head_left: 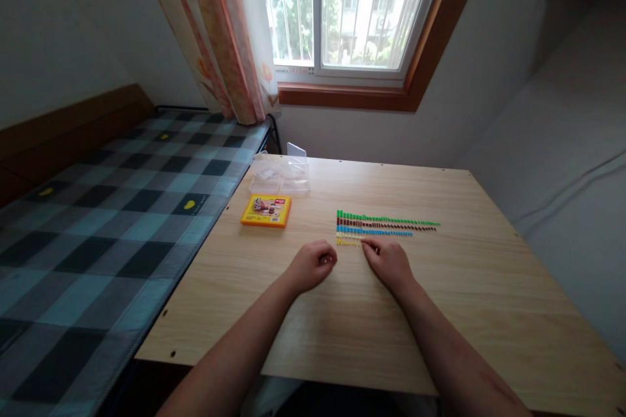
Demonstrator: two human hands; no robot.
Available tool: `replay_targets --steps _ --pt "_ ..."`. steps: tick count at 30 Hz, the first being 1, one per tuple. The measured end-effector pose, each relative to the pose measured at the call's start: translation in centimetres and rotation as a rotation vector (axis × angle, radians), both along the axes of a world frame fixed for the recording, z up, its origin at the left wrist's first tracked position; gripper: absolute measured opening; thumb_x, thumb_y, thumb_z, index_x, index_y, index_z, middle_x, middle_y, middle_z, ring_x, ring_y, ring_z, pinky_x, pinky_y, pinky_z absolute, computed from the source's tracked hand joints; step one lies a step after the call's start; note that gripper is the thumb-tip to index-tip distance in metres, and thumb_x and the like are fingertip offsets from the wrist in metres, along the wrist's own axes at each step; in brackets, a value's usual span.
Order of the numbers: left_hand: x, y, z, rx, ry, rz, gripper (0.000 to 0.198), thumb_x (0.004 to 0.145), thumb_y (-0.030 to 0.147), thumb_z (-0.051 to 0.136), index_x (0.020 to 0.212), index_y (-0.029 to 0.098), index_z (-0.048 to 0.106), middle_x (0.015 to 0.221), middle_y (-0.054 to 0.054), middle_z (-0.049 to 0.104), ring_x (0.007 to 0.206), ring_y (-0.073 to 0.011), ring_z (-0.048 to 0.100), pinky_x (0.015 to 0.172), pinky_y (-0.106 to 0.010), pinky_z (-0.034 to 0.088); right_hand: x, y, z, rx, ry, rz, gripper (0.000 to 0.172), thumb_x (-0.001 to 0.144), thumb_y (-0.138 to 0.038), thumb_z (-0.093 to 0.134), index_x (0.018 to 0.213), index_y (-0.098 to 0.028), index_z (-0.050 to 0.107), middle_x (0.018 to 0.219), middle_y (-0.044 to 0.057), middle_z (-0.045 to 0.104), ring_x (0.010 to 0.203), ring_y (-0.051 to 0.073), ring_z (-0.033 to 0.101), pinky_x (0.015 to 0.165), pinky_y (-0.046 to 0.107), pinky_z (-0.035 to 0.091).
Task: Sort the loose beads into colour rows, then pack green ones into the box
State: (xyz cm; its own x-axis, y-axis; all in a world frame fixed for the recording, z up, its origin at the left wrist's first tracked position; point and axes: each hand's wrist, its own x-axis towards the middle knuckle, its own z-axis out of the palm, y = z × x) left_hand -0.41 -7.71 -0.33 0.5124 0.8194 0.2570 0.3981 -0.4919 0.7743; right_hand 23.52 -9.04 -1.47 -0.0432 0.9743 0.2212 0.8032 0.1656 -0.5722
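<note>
Small pieces, perhaps tiny blocks or dominoes, stand in several colour rows on the table. A green row (364, 217) lies farthest back, then a dark red row (372, 225), a blue row (376, 232), a short pale row (348, 236) and a short yellow row (346, 244) nearest me. My right hand (391, 264) rests on the table, its fingertips pinched at the right end of the short rows; anything between them is too small to make out. My left hand (313, 267) lies curled closed, left of the yellow row, its contents hidden.
An orange-yellow box (267, 211) with a printed label lies left of the rows. Behind it stand clear plastic containers (296, 172) by the table's left edge. A bed (147, 208) with a checked cover adjoins on the left. A window and curtain (239, 45) are beyond the table.
</note>
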Motion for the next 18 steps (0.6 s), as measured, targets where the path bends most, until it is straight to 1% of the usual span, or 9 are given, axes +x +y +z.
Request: replay_targets --steps 6,11,13,18 --pt "-0.03 0.04 -0.03 -0.012 0.011 0.010 0.018 0.074 0.002 0.056 0.073 0.016 0.066 0.071 0.000 0.061 0.071 -0.0122 0.055 0.067 -0.023 0.041 -0.12 -0.30 0.11 -0.016 -0.033 -0.006 0.023 0.092 -0.031 0.059 0.098 -0.025 0.080 0.099 0.003 0.078 0.091 0.021 0.071 0.082 0.029 0.050" --pt "0.02 -0.02 0.13 -0.023 0.013 0.006 0.017 0.075 0.003 0.056 0.073 0.016 0.067 0.072 0.000 0.061 0.071 -0.0124 0.055 0.067 -0.024 0.041 -0.43 -0.34 0.10 -0.009 -0.083 -0.008 0.023 0.093 -0.032 0.058 0.097 -0.027 0.080 0.097 0.002 0.079 0.091 0.022 0.071 0.078 0.029 0.050" --pt "0.01 -0.02 0.19 -0.027 0.015 0.005 0.017 0.075 0.003 0.056 0.074 0.016 0.067 0.072 0.000 0.061 0.071 -0.0126 0.055 0.067 -0.024 0.042 -0.45 -0.37 0.09 0.010 -0.051 -0.011 0.023 0.092 -0.031 0.058 0.097 -0.027 0.080 0.097 0.003 0.079 0.090 0.022 0.071 0.079 0.030 0.051" --pt "-0.10 0.02 0.01 -0.017 0.002 0.001 0.018 0.075 0.002 0.056 0.074 0.016 0.067 0.073 0.000 0.062 0.071 -0.0126 0.055 0.068 -0.024 0.043 -0.26 -0.64 0.09 0.126 0.147 -0.045 0.025 0.093 -0.033 0.057 0.102 -0.025 0.079 0.102 0.005 0.079 0.091 0.022 0.072 0.082 0.032 0.054"
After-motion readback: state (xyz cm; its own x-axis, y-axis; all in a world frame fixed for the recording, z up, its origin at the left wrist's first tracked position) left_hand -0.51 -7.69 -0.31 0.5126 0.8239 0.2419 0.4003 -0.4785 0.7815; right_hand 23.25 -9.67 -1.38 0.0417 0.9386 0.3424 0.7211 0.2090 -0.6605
